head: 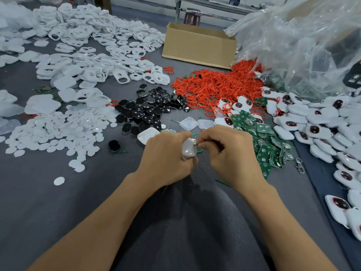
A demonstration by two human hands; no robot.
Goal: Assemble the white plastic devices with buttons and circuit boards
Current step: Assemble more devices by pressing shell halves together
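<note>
Circuit boards (267, 137) lie right of the buttons (148, 108), the box (199, 45) behind both.

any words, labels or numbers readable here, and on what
Nothing here reads clearly.
Black buttons: small white marks, too small to read.
Green circuit boards: print too small to read.
Black object at the right edge: white marks, blurred.
Cardboard box: no print showing.

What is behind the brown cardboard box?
Behind the brown cardboard box, the top of a dark red plastic stool and a grey metal rail show. The box covers the stool's lower part.
</note>
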